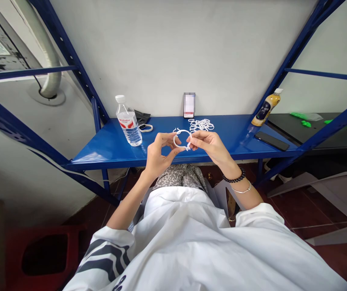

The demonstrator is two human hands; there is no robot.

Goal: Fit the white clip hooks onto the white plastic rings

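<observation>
Two bracelets circle your right wrist: one black-beaded (235, 178) and one thin and silvery (242, 190). You have both hands raised, left hand (159, 153) and right hand (206, 143), their fingers pinching one white ring (187, 148) between them, over the worktop (228, 139) behind the middle of its near edge. One dark phone (271, 141) lies flat by the right edge. Toward the left edge you have one water bottle (129, 125) standing upright, with one pale loop (147, 130) just beside it. One pile of white rings (202, 125), too tangled to count, sits near the middle of the far edge. One dark pouch (142, 117) lies toward the far left corner, one yellow bottle (266, 109) stands at the far right corner, and one upright phone (189, 106) leans at the far edge.
</observation>
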